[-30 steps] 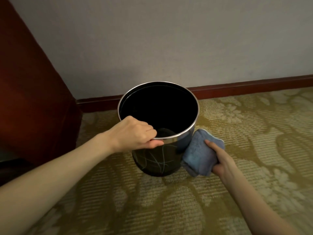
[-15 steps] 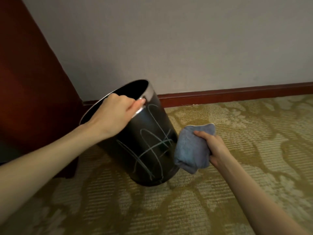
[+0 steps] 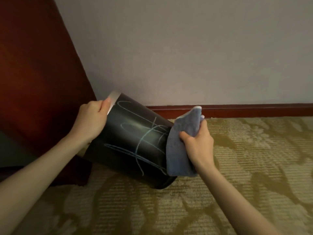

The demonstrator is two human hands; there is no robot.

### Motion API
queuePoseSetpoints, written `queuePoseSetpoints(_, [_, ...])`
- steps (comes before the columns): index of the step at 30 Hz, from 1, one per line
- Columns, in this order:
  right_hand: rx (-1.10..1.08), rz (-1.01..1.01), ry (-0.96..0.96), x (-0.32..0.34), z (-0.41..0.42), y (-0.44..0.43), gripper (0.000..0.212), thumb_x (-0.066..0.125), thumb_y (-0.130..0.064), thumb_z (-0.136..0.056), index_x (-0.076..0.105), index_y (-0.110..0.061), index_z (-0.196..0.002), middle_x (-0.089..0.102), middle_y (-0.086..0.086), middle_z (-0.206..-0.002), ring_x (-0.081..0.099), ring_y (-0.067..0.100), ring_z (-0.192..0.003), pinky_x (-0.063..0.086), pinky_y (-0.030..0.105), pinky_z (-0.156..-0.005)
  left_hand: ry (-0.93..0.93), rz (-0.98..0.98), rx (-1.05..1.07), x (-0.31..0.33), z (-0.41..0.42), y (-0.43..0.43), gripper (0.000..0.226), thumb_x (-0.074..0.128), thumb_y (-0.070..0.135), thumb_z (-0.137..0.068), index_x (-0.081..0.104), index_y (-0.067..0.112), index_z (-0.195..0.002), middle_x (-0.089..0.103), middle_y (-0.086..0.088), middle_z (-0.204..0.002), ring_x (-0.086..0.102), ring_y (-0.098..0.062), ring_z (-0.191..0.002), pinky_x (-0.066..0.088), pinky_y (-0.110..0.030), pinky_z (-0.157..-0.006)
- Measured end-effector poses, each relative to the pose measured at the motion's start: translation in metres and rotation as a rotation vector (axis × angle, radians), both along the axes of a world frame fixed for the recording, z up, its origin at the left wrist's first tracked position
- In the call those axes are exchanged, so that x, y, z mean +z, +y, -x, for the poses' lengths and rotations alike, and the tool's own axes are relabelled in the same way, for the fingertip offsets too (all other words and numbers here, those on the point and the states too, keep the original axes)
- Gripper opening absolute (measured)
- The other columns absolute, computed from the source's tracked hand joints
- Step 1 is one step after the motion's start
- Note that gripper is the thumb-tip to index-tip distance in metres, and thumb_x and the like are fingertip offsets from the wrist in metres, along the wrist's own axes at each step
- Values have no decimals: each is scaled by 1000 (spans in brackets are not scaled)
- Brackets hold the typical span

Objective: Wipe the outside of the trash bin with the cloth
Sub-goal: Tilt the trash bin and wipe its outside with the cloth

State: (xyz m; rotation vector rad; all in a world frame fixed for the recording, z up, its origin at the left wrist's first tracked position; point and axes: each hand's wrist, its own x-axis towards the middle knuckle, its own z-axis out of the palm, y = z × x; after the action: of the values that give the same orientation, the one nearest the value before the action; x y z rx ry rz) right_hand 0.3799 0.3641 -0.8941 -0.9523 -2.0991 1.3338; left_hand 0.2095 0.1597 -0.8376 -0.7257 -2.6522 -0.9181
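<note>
Holding the trash bin (image 3: 128,143) by its shiny metal rim (image 3: 113,100), the left hand (image 3: 91,121) is clenched around this rim and keeps the bin tipped far over to the left, so the mouth points toward the dark red wooden furniture (image 3: 33,73) and the bottom edge rests on the patterned carpet (image 3: 245,167). The black outside wall faces up to the camera. The right hand (image 3: 198,145) grasps a blue-grey cloth (image 3: 177,146), bunched in the fingers, and presses it against the lower part of the wall, near the base of the bin. The bin is close to the grey wall (image 3: 186,48) and the red-brown baseboard (image 3: 237,109).

On the black wall there are many pale chalk-like scribbles (image 3: 144,141): loops, long lines and crossing strokes. They look complete and not smeared, so I judge that the wiping is only at its start. The cloth touches the surface, but no cleaned stripe is visible yet. Almost all the work is left: the marks on this side, and then the other sides, which are hidden now and need turning of the bin.
</note>
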Motion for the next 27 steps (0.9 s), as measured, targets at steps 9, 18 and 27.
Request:
queuePoseSetpoints(9, [18,-241,-23,-6,13,-16,29,63,-26,-76,46,-23,-99,63,0,-85,61,23,-73,51,42,-64,101,-2,-118,4,4,9,52,36,25,-98,43,3,-52,40,-3,-45,40,-23,-44,24,-34,-48])
queuePoseSetpoints(18, [3,-243,-231,-14,63,48,29,62,-34,-77,54,-18,-100,62,6,-88,58,32,-79,40,33,-64,90,-2,-115,1,6,5,53,38,26,-98,43,5,-50,38,-6,-42,38,-19,-37,25,-30,-42])
queuePoseSetpoints(27, [-44,-310,-344,-20,88,62,39,58,-37,-79,55,-16,-113,65,16,-107,59,41,-97,37,36,-69,28,-33,-32,1,5,8,54,35,33,-98,45,-1,-57,40,-8,-48,39,-21,-45,28,-34,-47])
